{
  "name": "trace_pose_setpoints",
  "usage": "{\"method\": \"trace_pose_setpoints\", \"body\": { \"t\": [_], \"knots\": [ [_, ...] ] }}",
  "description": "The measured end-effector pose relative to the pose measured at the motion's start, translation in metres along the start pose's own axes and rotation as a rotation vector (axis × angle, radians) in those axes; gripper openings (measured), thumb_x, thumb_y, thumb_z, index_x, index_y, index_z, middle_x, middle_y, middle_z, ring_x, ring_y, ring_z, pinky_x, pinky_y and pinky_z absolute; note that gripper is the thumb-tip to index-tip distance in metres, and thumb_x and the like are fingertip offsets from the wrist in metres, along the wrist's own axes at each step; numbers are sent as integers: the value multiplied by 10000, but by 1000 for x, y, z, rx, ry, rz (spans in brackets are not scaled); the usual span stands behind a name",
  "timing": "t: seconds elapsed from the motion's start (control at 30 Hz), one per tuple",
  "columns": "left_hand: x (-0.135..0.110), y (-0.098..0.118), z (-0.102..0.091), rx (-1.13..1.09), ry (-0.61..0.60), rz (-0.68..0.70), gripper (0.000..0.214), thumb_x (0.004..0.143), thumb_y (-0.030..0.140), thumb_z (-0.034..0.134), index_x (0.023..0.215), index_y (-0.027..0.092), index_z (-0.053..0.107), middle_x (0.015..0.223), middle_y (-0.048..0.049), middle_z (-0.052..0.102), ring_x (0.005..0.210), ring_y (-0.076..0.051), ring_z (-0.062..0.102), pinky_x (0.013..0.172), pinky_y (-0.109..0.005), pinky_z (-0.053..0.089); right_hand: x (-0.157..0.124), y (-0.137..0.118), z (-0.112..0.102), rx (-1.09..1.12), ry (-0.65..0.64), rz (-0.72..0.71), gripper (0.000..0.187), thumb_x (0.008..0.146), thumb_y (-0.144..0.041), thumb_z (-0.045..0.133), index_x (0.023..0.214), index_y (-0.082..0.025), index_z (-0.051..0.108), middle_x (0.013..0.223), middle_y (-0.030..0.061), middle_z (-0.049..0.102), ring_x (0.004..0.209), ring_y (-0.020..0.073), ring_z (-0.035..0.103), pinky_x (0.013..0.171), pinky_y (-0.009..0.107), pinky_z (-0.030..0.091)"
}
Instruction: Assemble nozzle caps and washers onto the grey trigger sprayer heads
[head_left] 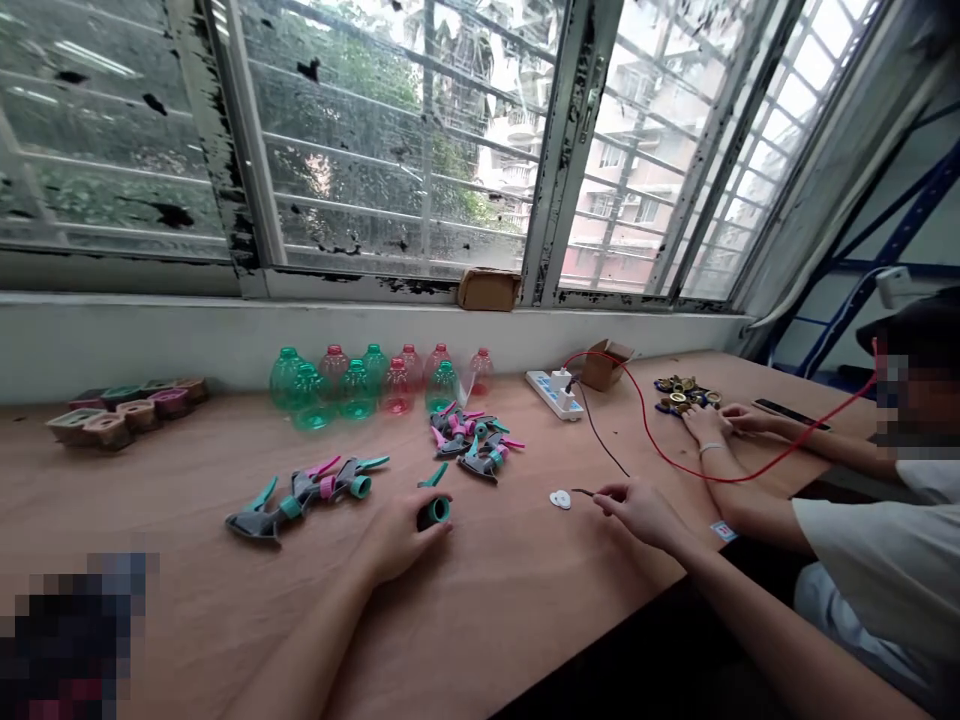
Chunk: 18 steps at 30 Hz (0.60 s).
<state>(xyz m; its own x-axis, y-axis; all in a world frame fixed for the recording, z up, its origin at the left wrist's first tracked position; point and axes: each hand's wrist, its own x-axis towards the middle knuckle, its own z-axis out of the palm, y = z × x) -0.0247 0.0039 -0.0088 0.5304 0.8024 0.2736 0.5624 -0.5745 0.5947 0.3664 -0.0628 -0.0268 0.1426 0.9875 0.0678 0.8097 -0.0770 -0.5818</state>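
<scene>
Head view: I had the left hand (401, 540) clamped around a teal-collared sprayer part (435, 512) at 6 o'clock, and the right hand (641, 515), well apart from it, pinching a thin dark wire (583, 491) at 4 o'clock, just beside a white heart-shaped piece (559, 499). Loose trigger sprayers (304, 492) lay at 8 o'clock on the table (225, 620). A firm wrap below the collar looked the steadiest hold; a light pinch suited the wire.
</scene>
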Motion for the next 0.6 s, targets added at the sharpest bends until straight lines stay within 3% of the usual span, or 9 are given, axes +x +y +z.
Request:
{"method": "trace_pose_setpoints", "body": {
  "t": [0.2,0.33,0.4,0.5,0.6],
  "knots": [
    [0,4,-1,12,-6,-14,385,762,341,606,1136,250,628,1052,-37,696,949,-220,622,828,-296,449,20,-17,5,112,120,-27,351,795,-455,546,783,-157,731,701,46,706,623,177,611,543,249,390],
    [0,5,-1,10,5,-39,345,770,279,576,1110,226,586,961,-24,683,849,-186,607,756,-277,440,48,-70,33,265,56,-156,352,817,-436,525,735,-143,702,668,44,690,565,153,570,522,240,391],
    [-1,5,-3,21,4,-34,276,785,278,562,1052,219,598,903,-14,675,804,-174,597,721,-268,431,65,-103,48,322,23,-265,362,869,-431,464,848,-155,697,704,35,698,551,144,563,523,235,400],
    [-2,5,-5,34,4,-39,265,800,311,563,1041,215,616,859,-9,677,758,-167,589,687,-262,427,85,-147,68,131,125,-413,291,902,-365,448,896,-199,688,800,39,717,689,165,620,611,238,409],
    [-2,5,-3,39,12,-38,289,791,296,576,1064,220,629,894,-12,686,784,-171,598,725,-270,445,90,-169,88,-152,193,-467,261,900,-378,480,908,-229,694,876,64,725,793,202,640,662,258,399]
  ]
}}
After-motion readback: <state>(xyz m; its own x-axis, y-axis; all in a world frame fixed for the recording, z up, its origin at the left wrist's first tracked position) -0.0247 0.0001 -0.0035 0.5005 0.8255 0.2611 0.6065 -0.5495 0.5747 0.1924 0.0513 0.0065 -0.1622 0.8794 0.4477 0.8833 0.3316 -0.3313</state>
